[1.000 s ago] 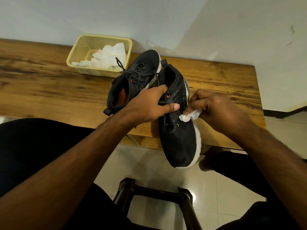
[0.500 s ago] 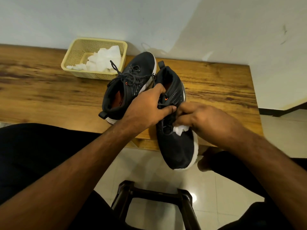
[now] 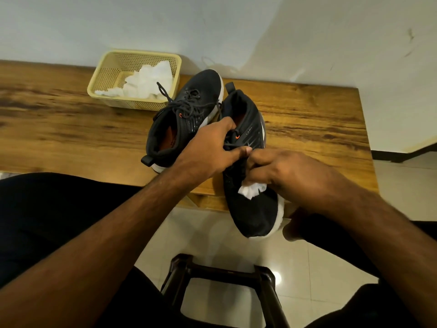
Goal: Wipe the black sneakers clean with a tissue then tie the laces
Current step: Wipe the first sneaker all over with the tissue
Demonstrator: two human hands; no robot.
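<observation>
The left hand has its grip closed around the laced middle of the nearer black sneaker, fingers curled in over the tongue side and the thumb stretched across the laces toward the other hand. The right hand holds a crumpled white tissue in a closed grip, the fingers curled down so that the tissue sticks out beneath them and presses on the black upper just ahead of the laces. This sneaker lies with its heel on the wooden counter and its white-soled toe jutting out past the near edge, above the tiled floor. The second sneaker stands on the counter just beside it, to its left, touching or nearly touching it, toe pointed at the wall, with its dark laces loose and one end sticking up. Behind that shoe, close to the wall, sits a pale yellow perforated basket with a heap of white tissues inside. Below the hands, a dark stool frame stands on the floor between the person's dark-clad legs.
</observation>
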